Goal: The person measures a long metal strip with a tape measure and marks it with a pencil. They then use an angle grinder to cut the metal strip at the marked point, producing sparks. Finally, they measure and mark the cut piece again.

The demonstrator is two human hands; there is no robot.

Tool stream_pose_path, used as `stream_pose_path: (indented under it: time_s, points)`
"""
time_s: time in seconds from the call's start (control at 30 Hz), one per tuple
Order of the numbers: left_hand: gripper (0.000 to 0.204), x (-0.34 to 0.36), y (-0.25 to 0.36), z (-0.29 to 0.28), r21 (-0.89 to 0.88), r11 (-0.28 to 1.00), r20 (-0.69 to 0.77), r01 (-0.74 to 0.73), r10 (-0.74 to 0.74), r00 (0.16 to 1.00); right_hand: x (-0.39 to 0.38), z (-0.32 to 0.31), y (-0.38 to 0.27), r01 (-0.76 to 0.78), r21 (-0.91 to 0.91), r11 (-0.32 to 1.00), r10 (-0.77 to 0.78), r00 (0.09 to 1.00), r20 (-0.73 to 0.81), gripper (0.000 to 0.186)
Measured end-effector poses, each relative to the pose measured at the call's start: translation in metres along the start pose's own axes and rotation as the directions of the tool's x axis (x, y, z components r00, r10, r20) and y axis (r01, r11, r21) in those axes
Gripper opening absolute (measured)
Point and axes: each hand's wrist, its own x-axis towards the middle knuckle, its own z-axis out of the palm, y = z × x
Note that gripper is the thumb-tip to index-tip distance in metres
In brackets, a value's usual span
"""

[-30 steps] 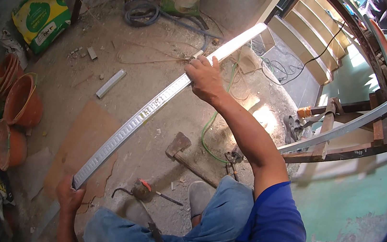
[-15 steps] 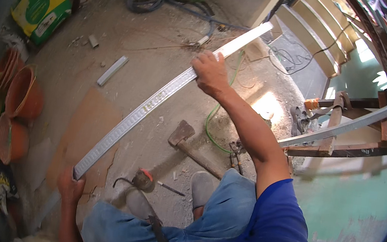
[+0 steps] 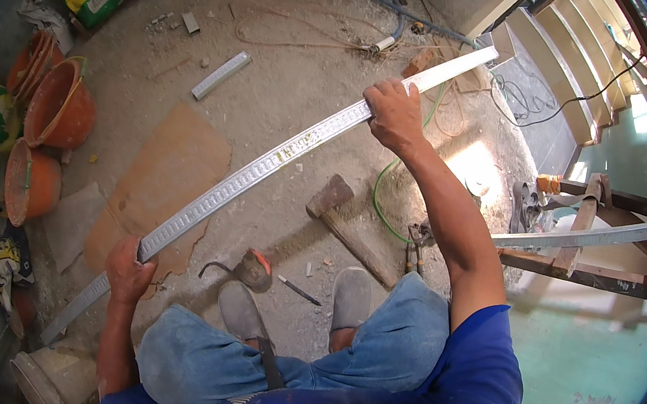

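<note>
Head view, looking down. A long perforated metal strip [image 3: 263, 166] runs on a diagonal from lower left to upper right, held above the dusty concrete floor [image 3: 290, 77]. The left hand [image 3: 129, 269] has its grip closed around the strip near the lower end; a short length of strip continues past this grip toward the lower left. The right hand [image 3: 393, 115] is clamped over the strip farther up, fingers wrapped across its top edge; beyond this grip the strip runs on toward the steps [image 3: 568, 54]. Most of the strip's length spans between the two grips. Beneath the span lie a sledgehammer [image 3: 349, 225], a tape measure [image 3: 255, 269] and a pencil [image 3: 298, 289], just ahead of the person's grey shoes [image 3: 351, 296]. Orange buckets [image 3: 49, 136] stand at left, well apart from the strip. A short metal offcut [image 3: 220, 75] lies on the floor above the strip.
</note>
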Motion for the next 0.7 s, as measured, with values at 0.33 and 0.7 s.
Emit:
stream_pose_path:
  time_s: [0.33,0.7]
  points:
    - [0.026,-0.007,-0.023,0.029,-0.039,0.993,0.107,0.111,-0.106,0.989,-0.019,0.018,-0.010,0.012,-0.012,1.000,-0.010,0.991,0.137,0.015]
    - [0.035,-0.009,-0.059,0.065,0.041,0.992,0.225,0.122,-0.128,0.966,-0.052,0.045,-0.018,0.012,0.024,1.000,-0.018,0.959,0.283,0.017]
